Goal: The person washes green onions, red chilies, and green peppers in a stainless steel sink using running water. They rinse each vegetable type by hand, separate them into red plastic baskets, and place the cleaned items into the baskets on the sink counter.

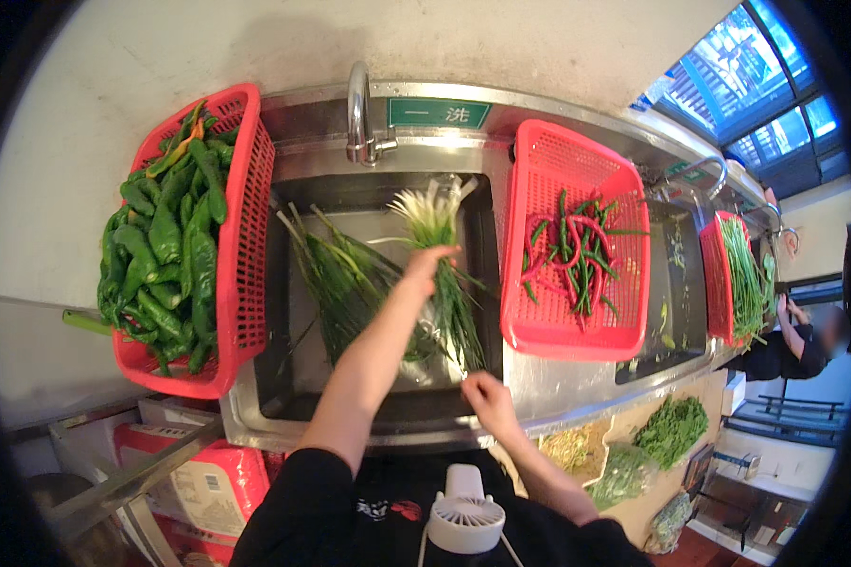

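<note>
My left hand (427,268) is closed around a bunch of green onions (461,312), below its white root ends, over a steel sink basin (379,418). The long green leaves hang down towards me. Near the leaf tips, at the basin's front edge, my right hand (488,397) is curled; whether it holds anything cannot be told. More green onions (347,283) lie at the left of the basin, in or above shallow water. A curved metal faucet (359,113) stands behind the basin.
A red plastic basket (248,234) of green peppers stands left; another red basket (574,344) with red and green chillies sits right. Beyond are a second sink (670,305) and a basket of long green stalks (741,276). A person (798,347) works at far right. Leafy greens (674,429) lie on the floor.
</note>
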Tool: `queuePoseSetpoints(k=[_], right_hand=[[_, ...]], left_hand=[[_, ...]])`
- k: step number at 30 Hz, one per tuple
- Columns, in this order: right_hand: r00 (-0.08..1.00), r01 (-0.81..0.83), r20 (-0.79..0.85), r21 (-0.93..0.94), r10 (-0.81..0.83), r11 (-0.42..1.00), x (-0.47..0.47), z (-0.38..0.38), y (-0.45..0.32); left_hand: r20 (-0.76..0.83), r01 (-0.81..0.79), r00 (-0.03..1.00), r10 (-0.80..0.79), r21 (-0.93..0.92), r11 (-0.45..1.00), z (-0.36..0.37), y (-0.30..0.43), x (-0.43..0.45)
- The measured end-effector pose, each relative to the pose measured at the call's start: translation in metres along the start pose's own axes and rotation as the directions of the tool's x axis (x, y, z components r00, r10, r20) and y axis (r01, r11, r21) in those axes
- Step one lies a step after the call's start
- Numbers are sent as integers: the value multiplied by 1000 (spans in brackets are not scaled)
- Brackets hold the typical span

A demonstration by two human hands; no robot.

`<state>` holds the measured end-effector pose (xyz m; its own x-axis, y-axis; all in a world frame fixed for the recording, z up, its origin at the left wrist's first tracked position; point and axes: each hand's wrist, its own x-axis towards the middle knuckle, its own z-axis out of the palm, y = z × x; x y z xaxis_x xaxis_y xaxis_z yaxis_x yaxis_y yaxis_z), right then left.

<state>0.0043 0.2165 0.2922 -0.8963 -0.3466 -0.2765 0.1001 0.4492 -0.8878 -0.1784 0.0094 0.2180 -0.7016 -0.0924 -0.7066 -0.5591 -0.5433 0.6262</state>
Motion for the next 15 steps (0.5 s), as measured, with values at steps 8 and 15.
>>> queuePoseSetpoints(k=[8,15], right_hand=[[970,-215,-108,51,220,975,-42,-63,57],[989,-150,27,131,148,980,-34,-86,65]], left_hand=[[24,18,943,331,992,-126,-33,-105,109],[-545,-134,834,-85,-351,927,-127,-217,157]])
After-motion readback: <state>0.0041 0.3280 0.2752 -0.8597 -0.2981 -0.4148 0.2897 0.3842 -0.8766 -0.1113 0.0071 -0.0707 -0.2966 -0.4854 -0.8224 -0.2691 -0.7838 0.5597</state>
